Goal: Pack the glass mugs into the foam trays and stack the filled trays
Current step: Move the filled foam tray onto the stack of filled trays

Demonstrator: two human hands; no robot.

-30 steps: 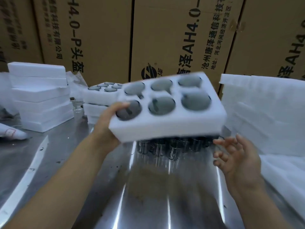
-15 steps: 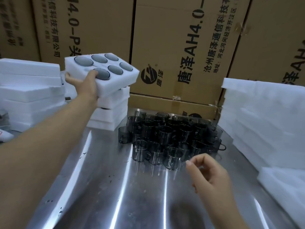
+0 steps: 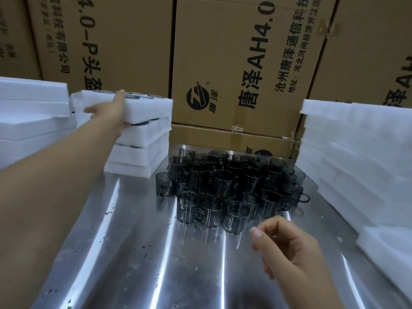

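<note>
Atop stack (image 3: 142,152), left fingers (image 3: 120,97) around tray (image 3: 151,108)

Behind your bench: stacked brown cardboard cartons (image 3: 234,52), printed in black with Chinese characters and "AH4.0".
Low carton: a flatter carton (image 3: 223,139) lies at their foot, at your table's far edge.
Table: stainless steel table (image 3: 145,253), flecked with dark specks.
Light: pale glare streaks run along the steel toward you.

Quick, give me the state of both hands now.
Left hand: grips the top foam tray.
Right hand: loosely curled, holds nothing.
</note>
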